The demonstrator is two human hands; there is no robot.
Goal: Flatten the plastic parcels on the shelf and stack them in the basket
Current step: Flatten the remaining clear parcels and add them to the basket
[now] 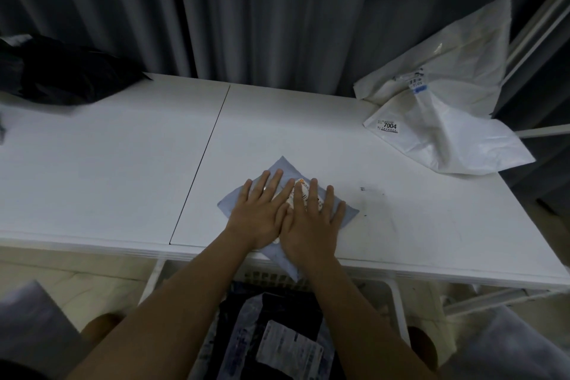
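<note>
Your left hand [257,215] and right hand [311,222] press flat, fingers straight, neither grip clamped, on the blue parcel [347,214] at the white shelf's [123,170] near edge, above the basket [398,305].

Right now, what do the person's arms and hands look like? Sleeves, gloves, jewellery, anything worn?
Both forearms are bare all the way to the bottom of the frame, with no sleeves in view. No gloves, and no watch or wristband on either wrist. The left hand has a thin ring on one finger. The right hand shows nothing worn. No markings visible on either one.
</note>
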